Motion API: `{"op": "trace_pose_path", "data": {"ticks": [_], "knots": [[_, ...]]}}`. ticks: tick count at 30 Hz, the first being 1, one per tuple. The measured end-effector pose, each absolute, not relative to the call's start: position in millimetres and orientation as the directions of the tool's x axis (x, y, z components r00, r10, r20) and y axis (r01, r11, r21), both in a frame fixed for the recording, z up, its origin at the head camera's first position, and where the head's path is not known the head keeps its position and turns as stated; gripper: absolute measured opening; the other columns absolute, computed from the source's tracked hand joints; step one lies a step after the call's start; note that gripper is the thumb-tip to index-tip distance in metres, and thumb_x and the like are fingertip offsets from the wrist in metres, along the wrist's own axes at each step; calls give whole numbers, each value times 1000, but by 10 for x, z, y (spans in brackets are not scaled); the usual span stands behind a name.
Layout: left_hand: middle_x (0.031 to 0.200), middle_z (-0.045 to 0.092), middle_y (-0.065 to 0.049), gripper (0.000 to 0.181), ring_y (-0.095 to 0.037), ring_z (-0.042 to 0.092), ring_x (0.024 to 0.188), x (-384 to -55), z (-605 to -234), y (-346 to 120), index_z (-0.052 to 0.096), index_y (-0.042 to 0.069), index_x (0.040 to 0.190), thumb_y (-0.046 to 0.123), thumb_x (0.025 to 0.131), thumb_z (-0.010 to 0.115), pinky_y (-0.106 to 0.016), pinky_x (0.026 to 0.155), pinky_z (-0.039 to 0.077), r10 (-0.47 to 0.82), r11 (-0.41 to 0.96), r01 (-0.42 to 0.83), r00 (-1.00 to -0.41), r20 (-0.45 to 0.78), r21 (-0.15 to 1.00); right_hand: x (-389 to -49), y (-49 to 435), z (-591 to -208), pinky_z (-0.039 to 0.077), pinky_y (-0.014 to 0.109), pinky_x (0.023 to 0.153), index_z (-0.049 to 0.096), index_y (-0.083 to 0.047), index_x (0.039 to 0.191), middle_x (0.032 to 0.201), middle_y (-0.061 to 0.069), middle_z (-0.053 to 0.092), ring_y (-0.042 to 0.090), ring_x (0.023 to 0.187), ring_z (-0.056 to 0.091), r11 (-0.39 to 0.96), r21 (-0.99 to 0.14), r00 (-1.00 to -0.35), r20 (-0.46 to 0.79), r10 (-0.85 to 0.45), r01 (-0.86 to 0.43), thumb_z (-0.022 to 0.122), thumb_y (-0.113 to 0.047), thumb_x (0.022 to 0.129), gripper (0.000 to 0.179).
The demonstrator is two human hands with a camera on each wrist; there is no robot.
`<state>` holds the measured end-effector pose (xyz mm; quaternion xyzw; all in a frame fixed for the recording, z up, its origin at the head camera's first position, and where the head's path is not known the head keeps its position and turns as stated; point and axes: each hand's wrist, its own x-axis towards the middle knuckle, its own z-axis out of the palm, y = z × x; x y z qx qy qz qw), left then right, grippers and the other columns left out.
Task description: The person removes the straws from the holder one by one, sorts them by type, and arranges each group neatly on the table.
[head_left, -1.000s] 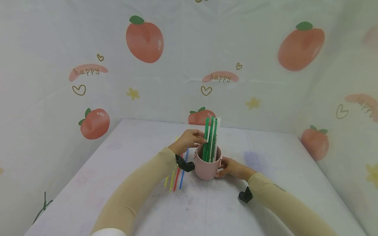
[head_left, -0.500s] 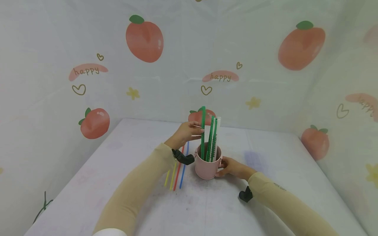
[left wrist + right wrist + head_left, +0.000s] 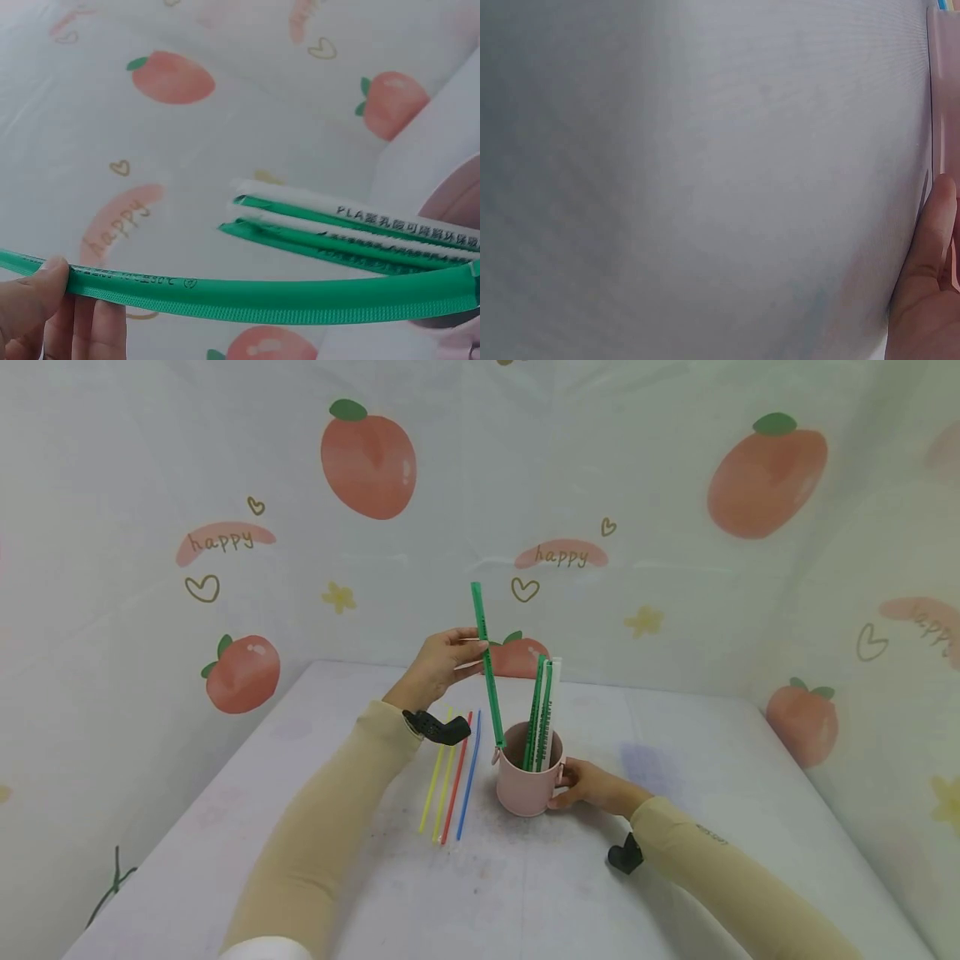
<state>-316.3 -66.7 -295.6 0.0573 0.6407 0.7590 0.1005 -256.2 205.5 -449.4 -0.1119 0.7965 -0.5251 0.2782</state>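
In the head view my left hand (image 3: 438, 664) pinches a straw in a green paper wrapper (image 3: 492, 693) between thumb and fingers. It slants, its lower end at the left rim of a small pink bucket (image 3: 523, 795). Printing shows along this wrapped straw (image 3: 300, 298) in the left wrist view. Several more wrapped straws (image 3: 541, 718), green and white, stand in the bucket, leaning right. My right hand (image 3: 600, 789) holds the bucket's right side near its handle loop. In the right wrist view, the right thumb (image 3: 934, 225) lies against the pink wall; the other fingers are mostly hidden.
Left of the bucket, bare straws lie side by side on the table (image 3: 585, 902): yellow ones (image 3: 431, 785), a red straw (image 3: 455, 785) and a blue straw (image 3: 470, 777). A fruit-printed curtain (image 3: 450, 527) hangs behind the table.
My left hand has drawn the green-wrapped straw up out of the bucket's opening and moved left with it, tilting its top leftward. The right hand and bucket have stayed in place.
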Motion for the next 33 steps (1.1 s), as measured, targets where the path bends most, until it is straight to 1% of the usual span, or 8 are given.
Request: {"op": "trace_pose_path", "data": {"ticks": [3,9,11,18,27,30,33], "knots": [[105,58,-4,44,-13,62,92,-3176,-2928,-751,49,2,138,6,96,60,-39,104,46,211,-161,-83,-976,-48,983,-2561,2057,-4493,28,55,113,41,2,139,127,16,58,28,121,47,424,-899,-820,-323,-472,110,77,-8,81,69],[99,59,-1,44,-8,62,82,-3220,-2957,-912,48,2,139,7,96,60,-38,106,44,175,-134,-104,-981,-79,986,-2553,2055,-4490,27,56,113,41,2,140,128,16,57,29,122,46,422,-900,-819,-323,-474,111,78,-8,81,70],[99,59,0,46,-7,62,81,-3235,-2981,-961,47,3,141,8,96,59,-37,106,45,168,-119,-114,-981,-93,986,-2555,2056,-4496,27,55,113,41,2,140,128,16,56,29,122,46,424,-899,-817,-326,-475,113,78,-9,81,70],[108,59,-2,48,-7,62,87,-3282,-3078,-1116,47,7,143,11,96,60,-31,102,48,131,-69,-148,-982,-138,987,-2565,2064,-4510,29,54,113,42,2,139,128,16,56,29,121,47,420,-900,-817,-327,-475,116,79,-9,80,70],[112,57,-1,49,-9,58,95,-3316,-3225,-1285,45,7,144,11,97,59,-28,102,47,98,-29,-197,-976,-193,980,-2583,2069,-4538,30,55,112,43,1,139,127,14,57,28,121,46,423,-900,-823,-320,-470,109,79,-9,80,70],[114,57,-1,49,-9,58,96,-3328,-3282,-1336,45,7,144,11,97,59,-25,99,49,91,-17,-211,-974,-209,977,-2580,2069,-4531,30,54,112,43,1,139,127,14,56,28,120,46,422,-900,-823,-319,-470,109,79,-9,80,70],[111,58,0,48,-7,60,92,-3335,-3355,-1379,47,7,143,10,97,59,-22,94,51,82,-18,-225,-971,-223,974,-2578,2072,-4531,30,55,112,43,1,139,128,15,56,29,121,46,421,-901,-823,-317,-472,106,79,-9,79,70]]}}
